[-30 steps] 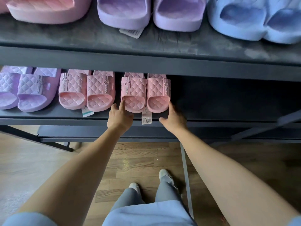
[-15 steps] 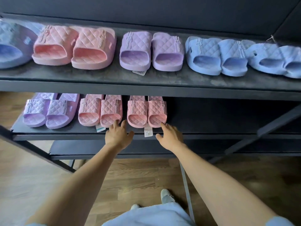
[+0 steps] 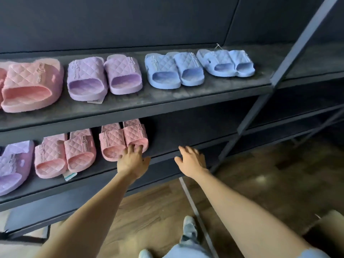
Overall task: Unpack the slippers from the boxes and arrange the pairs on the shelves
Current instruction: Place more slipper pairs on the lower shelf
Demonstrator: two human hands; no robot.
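On the lower shelf (image 3: pixel 186 135), a pink pair of quilted slippers (image 3: pixel 115 139) stands furthest right in its row. My left hand (image 3: pixel 133 161) touches the front of this pair with loosely spread fingers. To its right, my right hand (image 3: pixel 191 162) hovers over the lower shelf's front edge, fingers relaxed and holding nothing. Left of the touched pair are another pink pair (image 3: pixel 65 153) and a purple slipper (image 3: pixel 13 164). The upper shelf (image 3: pixel 167 97) carries a pink pair (image 3: pixel 31 84), a purple pair (image 3: pixel 104 77) and two blue pairs (image 3: pixel 173 71), (image 3: pixel 227 63).
A slanted metal frame post (image 3: pixel 279 75) crosses the shelves at the right. The corner of a cardboard box (image 3: pixel 327 229) shows at the bottom right on the wooden floor (image 3: pixel 260 174). My feet and knees are below the shelf unit.
The view has swung up and to the right. My right hand left the pink pair and moved right along the shelf edge. My left hand shifted onto the front of that pair.
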